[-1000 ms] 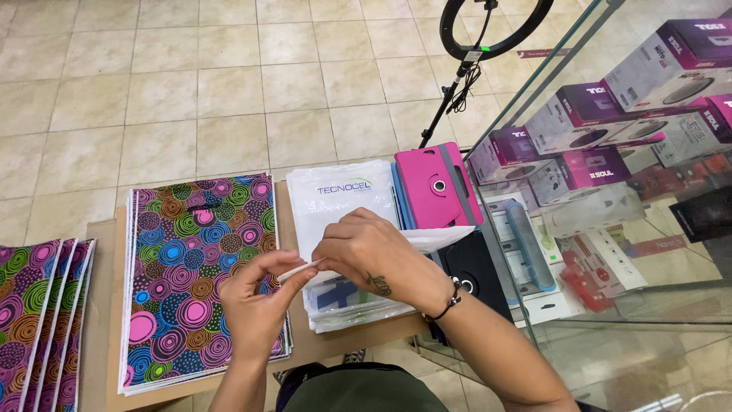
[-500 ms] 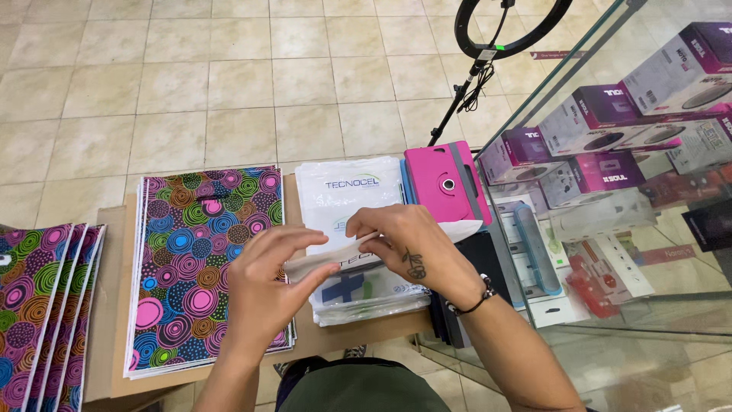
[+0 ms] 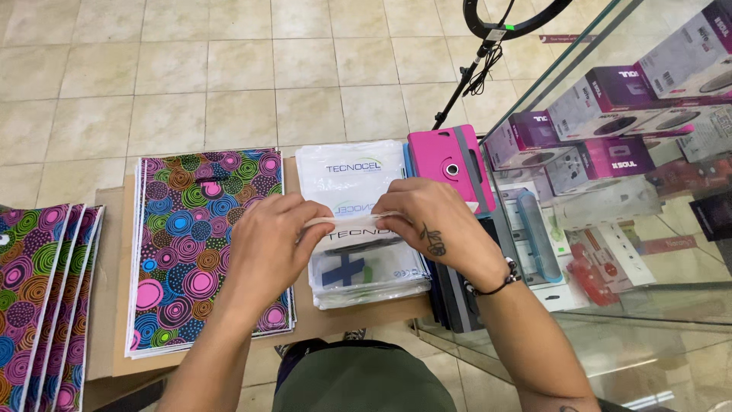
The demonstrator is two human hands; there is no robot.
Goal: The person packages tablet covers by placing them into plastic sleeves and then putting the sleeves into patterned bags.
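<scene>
Both hands are drawing closer; I'm pinching a white bag (image 3: 352, 220) between my left hand (image 3: 268, 240) and right hand (image 3: 433, 225), above the bag stack (image 3: 366, 271).

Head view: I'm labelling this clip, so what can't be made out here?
- White bag in both hands: its middle is covered by the left hand and right hand.
- Bag stack underneath: count too fine to tell.
- Dark cases beside the pink case: hidden by the right forearm.
- Patterned bags: cut off by the left edge.
- Boxes in the cabinet: blurred by glass glare.
</scene>
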